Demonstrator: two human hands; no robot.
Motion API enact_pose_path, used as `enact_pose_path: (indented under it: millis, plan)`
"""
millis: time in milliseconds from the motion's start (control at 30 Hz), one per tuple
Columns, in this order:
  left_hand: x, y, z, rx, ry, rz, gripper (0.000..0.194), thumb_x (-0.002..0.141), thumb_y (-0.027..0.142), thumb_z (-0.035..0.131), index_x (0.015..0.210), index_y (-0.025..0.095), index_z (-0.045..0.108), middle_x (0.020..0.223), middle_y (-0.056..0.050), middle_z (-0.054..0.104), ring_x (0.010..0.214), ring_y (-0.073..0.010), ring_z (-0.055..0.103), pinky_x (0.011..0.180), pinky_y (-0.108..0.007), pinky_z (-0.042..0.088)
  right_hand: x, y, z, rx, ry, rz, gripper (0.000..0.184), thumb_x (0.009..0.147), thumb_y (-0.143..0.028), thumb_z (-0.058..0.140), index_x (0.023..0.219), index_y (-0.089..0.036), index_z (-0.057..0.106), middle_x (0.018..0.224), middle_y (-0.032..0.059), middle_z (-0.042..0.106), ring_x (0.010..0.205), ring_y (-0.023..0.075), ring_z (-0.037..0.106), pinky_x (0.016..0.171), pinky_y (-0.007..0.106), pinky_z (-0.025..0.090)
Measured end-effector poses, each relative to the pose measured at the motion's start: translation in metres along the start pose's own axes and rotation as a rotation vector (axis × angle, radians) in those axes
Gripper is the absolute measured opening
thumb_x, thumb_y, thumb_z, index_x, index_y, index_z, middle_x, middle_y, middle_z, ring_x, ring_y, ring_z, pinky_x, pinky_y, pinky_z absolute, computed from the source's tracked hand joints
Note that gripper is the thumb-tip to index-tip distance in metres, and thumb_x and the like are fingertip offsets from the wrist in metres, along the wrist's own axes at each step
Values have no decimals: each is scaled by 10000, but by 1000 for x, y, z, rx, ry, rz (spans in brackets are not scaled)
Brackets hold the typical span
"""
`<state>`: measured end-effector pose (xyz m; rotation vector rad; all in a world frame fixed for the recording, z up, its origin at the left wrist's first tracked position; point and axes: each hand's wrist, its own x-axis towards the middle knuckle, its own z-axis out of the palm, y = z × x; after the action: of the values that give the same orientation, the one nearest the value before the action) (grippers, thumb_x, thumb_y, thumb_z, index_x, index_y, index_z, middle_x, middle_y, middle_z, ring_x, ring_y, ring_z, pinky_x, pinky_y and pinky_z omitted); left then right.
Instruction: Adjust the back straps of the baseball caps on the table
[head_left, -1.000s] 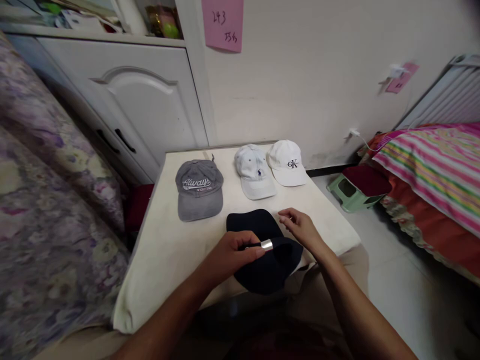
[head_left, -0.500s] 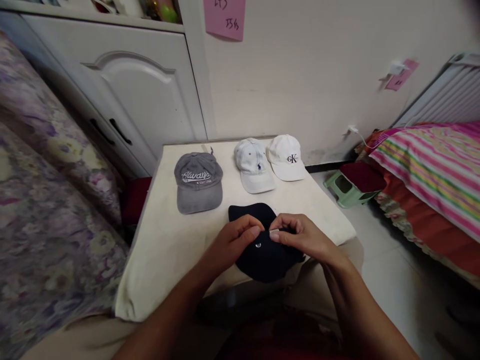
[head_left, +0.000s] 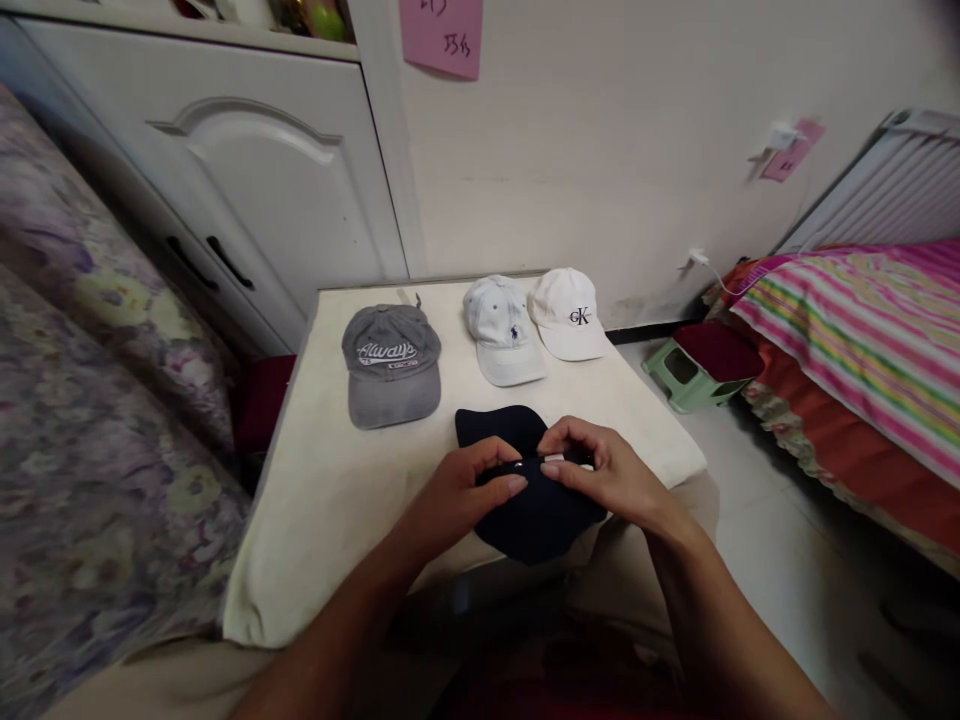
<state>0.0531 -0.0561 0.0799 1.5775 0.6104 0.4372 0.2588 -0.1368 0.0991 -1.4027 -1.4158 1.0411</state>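
A dark navy baseball cap (head_left: 536,520) lies at the near edge of the table, its brim pointing away from me. My left hand (head_left: 476,487) pinches the cap's near band, thumb on the near side and fingers behind. Close beside it, my right hand (head_left: 600,470) grips the same band, with a small pale tag at its thumb. Farther back stand a grey cap (head_left: 394,365) with "Always" lettering on the left, a pale blue cap (head_left: 504,330) with a small dark emblem, and a white cap (head_left: 568,315) with black letters on the right.
A cream cloth covers the table (head_left: 322,530), which meets the wall at the back. A floral curtain (head_left: 105,450) hangs at the left before a white cabinet (head_left: 247,170). To the right are a green stool (head_left: 679,370) and a bed (head_left: 870,340) with a striped cover.
My left thumb has come down onto the near face of the navy cap, and the fingers of that hand now go behind its band. The other caps have stayed in place.
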Motion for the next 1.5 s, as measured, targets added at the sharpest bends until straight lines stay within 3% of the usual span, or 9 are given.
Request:
enact_pose_path:
  millis: [367, 567, 667, 767, 867, 1033, 1500]
  plan:
    - [-2, 5, 3, -203, -47, -8, 258, 806, 230, 700, 1018, 203, 555, 765, 56, 575, 665, -97, 501, 601, -223, 356, 0, -8, 2, 44, -112, -49, 126, 803, -167, 699, 916, -210, 664, 893, -9, 642, 839, 149, 570, 739, 261, 414]
    - [-1, 2, -1, -172, -90, -22, 435, 756, 229, 752, 1139, 216, 545, 755, 55, 555, 691, -115, 518, 616, -238, 369, 1, -5, -4, 54, -234, 65, 146, 809, -250, 719, 930, -206, 651, 775, -23, 579, 685, 126, 491, 594, 242, 360]
    - [-1, 2, -2, -165, -135, -9, 511, 732, 220, 772, 1180, 229, 526, 778, 52, 563, 712, -126, 529, 627, -242, 385, 3, -3, -6, 79, -272, 98, 182, 780, -299, 754, 879, -198, 640, 760, -19, 568, 692, 131, 489, 599, 243, 379]
    - [-1, 2, -2, -68, -99, 43, 594, 678, 204, 812, 1201, 246, 533, 879, 29, 580, 837, -160, 563, 732, -276, 433, 5, 1, -8, 125, -277, 110, 218, 754, -332, 775, 831, -192, 626, 734, -21, 556, 681, 129, 482, 589, 240, 381]
    - [-1, 5, 2, 126, 20, 126, 513, 679, 171, 799, 1136, 237, 575, 1033, -13, 605, 1001, -202, 569, 882, -330, 432, 7, 6, -12, 170, -239, 123, 247, 747, -357, 780, 808, -182, 616, 698, -33, 534, 628, 110, 446, 558, 233, 333]
    - [-1, 7, 10, 349, 119, 193, 280, 771, 164, 699, 1032, 218, 615, 1009, -15, 651, 934, -195, 591, 842, -324, 436, 7, 10, -14, 215, -186, 117, 291, 732, -391, 790, 795, -176, 604, 686, -40, 515, 602, 98, 410, 550, 238, 289]
    - [2, 6, 21, 367, 152, 201, 201, 781, 150, 639, 970, 216, 623, 954, -12, 680, 880, -193, 620, 807, -321, 454, 5, 15, -6, 100, -147, 64, 190, 830, -370, 678, 815, -196, 601, 717, -25, 509, 650, 126, 420, 569, 254, 290]
